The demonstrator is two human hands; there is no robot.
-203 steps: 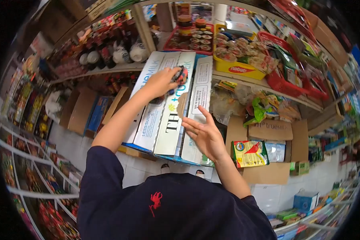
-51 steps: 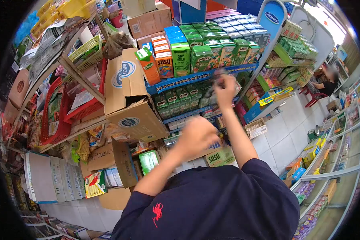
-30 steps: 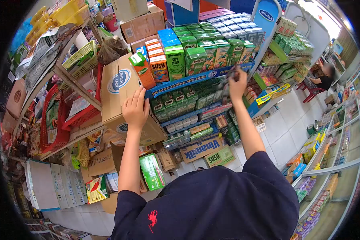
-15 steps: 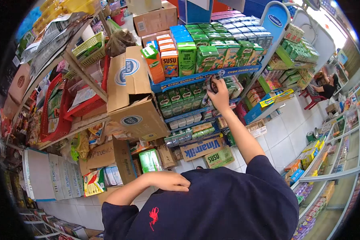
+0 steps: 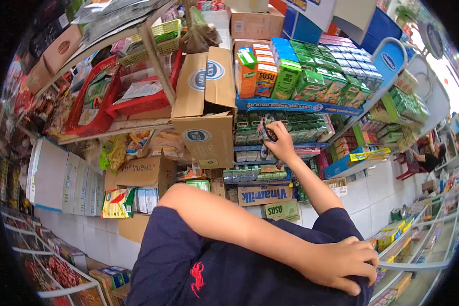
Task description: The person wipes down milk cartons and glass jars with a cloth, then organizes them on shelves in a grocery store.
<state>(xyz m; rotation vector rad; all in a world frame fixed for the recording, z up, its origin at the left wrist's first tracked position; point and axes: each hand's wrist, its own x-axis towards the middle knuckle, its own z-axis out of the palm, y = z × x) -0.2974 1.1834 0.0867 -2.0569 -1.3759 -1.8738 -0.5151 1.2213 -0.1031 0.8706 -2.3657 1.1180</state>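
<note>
My right hand (image 5: 280, 143) reaches to the front of the blue shelf rack (image 5: 290, 106). Its fingers are closed on a dark bunched item with light patches (image 5: 266, 133), too small to name. Behind it on that tier stand rows of green Milo cartons (image 5: 301, 127). Across my chest lies my left forearm. My left hand (image 5: 341, 262) rests on the dark shirt (image 5: 270, 280) near the right sleeve, its fingers bent and apart, holding nothing I can see. Above the rack's blue strip are Susu cartons (image 5: 265, 79) and a green soy milk carton (image 5: 285, 80).
A Dutch Lady cardboard box (image 5: 201, 135) stands left of the rack, beside red baskets (image 5: 143, 97). Vinamilk (image 5: 264, 195) and Susu boxes (image 5: 281, 210) sit low down. Glass-fronted shelving (image 5: 418, 265) lines the right. Farther right, a person (image 5: 433, 158) sits on a red chair.
My left hand has moved right across my chest toward the right sleeve. My right hand is slightly lower against the rack, still holding the dark item. The view has shifted left.
</note>
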